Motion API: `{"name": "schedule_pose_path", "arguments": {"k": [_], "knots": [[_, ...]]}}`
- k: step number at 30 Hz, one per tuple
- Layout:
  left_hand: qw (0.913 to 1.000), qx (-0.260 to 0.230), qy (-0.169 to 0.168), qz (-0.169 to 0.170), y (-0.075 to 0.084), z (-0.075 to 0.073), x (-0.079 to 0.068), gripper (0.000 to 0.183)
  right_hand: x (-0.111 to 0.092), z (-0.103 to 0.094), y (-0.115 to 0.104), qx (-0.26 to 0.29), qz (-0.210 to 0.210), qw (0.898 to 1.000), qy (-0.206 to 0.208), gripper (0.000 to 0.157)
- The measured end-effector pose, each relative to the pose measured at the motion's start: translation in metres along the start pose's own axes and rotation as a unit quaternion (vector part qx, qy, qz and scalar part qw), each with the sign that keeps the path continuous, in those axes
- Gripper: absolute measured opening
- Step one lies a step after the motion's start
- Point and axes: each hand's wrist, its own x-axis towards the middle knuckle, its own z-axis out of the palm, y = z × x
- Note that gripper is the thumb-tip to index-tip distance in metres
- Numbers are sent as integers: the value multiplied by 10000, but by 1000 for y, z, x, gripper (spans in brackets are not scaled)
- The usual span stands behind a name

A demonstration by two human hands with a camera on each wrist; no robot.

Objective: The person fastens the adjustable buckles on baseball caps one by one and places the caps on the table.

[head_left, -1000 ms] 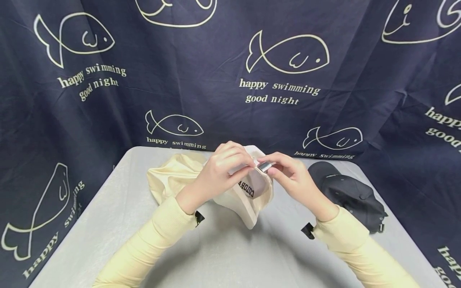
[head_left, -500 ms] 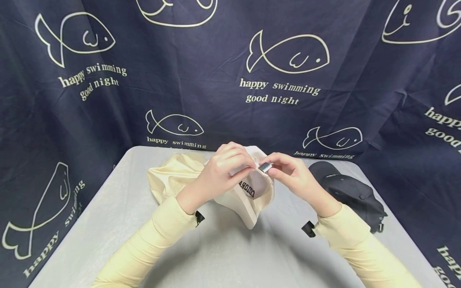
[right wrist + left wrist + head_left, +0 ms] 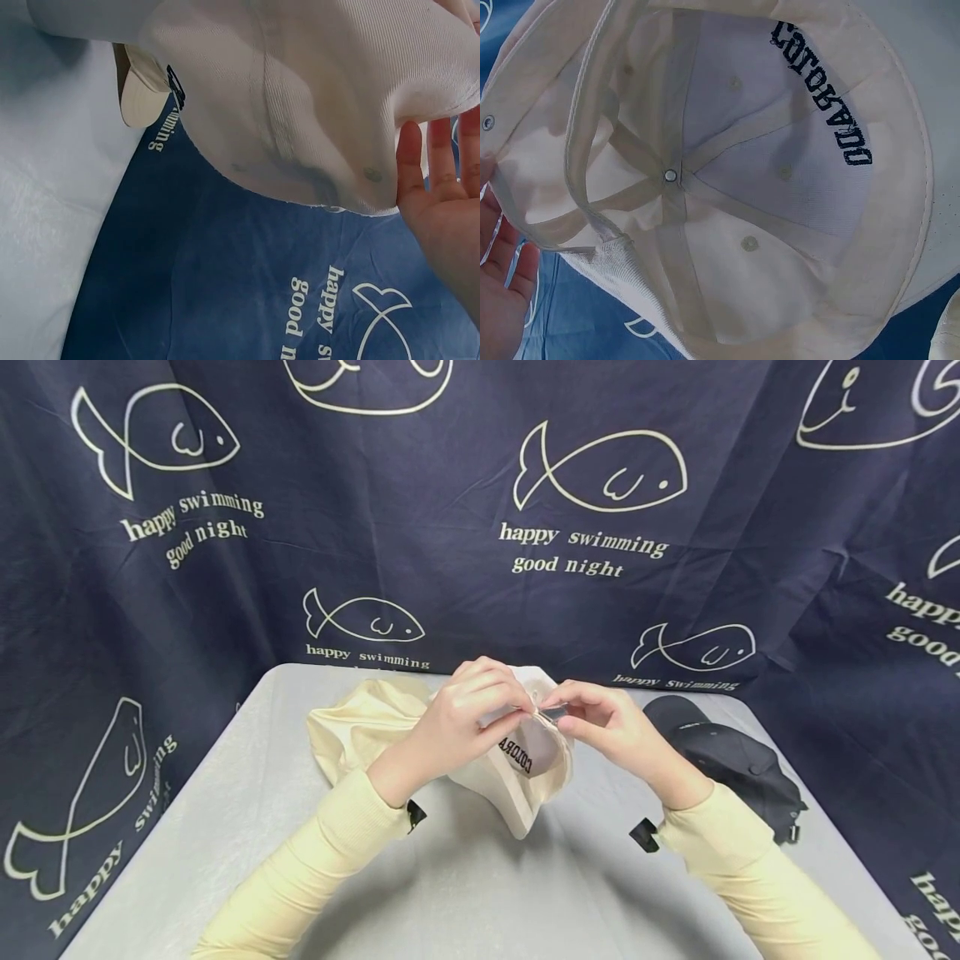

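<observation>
Dark blue curtain with white fish: hung behind, from the left side to the right side, with words printed under the fish.
Pale grey cloth-covered table: seen below the arms, with a curved far edge.
Pale yellow sleeves: worn on both arms, left and right.
Shiny cream cloth thing: laid on the table at the left, partly hidden by the left arm; its whole shape cannot be told.
Left hand: bent over the cap's back edge, which is pinched by the thumb and fingers.
Cream cloth cap: held between the hands at the middle of the table, its inside turned to the person and its brim pointed down; whether the table is touched by the brim cannot be told.
Black letters: seen backwards inside the cap.
Silver metal clasp: held between the fingertips of both hands, partly covered.
Right hand: the clasp end is pinched by its thumb and pointing finger.
Black cloth cap: laid at the right, behind the right arm.
</observation>
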Motion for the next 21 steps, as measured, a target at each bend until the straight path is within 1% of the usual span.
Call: {"name": "schedule_pose_path", "arguments": {"k": [6, 10, 16, 21], "knots": [[10000, -12, -36, 10, 1, 1, 0, 6, 1, -2, 1, 225, -194, 9993, -243, 22], [10000, -6, -67, 4, 2, 1, 0, 6, 1, -2, 0, 313, -238, 9986, -362, 21], [10000, -3, -91, 6, 2, 1, 1, 6, 1, -3, -2, 75, -295, 9985, -454, 19], [10000, -2, -87, 28, 2, 1, 1, 6, 2, -2, -3, -89, -419, 9984, -369, 23]]}}
